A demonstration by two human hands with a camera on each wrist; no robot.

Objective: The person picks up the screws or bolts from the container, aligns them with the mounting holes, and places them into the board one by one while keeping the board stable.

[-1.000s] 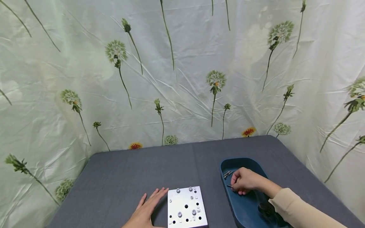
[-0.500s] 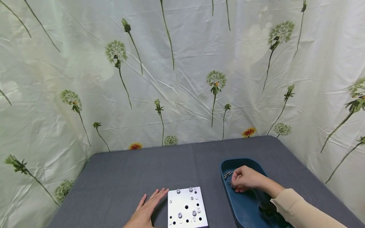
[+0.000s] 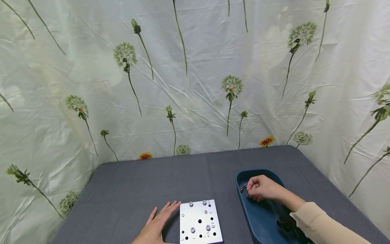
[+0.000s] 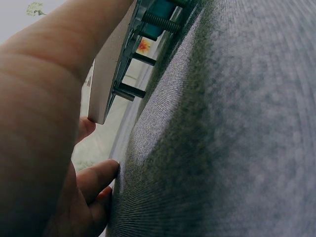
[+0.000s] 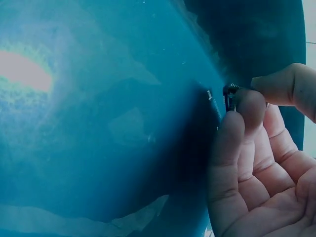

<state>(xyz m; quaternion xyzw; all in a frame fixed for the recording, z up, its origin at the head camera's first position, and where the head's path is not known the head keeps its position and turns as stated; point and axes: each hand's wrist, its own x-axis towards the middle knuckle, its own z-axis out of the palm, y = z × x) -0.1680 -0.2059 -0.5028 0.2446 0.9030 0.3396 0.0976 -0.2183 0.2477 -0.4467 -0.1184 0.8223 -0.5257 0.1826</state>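
Left hand (image 3: 156,224): spread, touched to metal plate (image 3: 195,216) at its right | seated screws (image 3: 208,227) shown, other holes (image 3: 199,221) bare; seemingly partway | right hand (image 3: 264,188): one screw (image 5: 230,91) apparently pinched inside blue tray (image 3: 258,219) | loose screws (image 3: 242,187) left just beyond it

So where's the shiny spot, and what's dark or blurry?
Right wrist view: white glare on the blue tray, dark shadow beside the right hand; left wrist view: dark band along the grey cloth, blurry toward the right; head view: bright, mostly sharp.

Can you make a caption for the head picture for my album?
Left grip beside a metal plate, right grip by screws in a blue tray.
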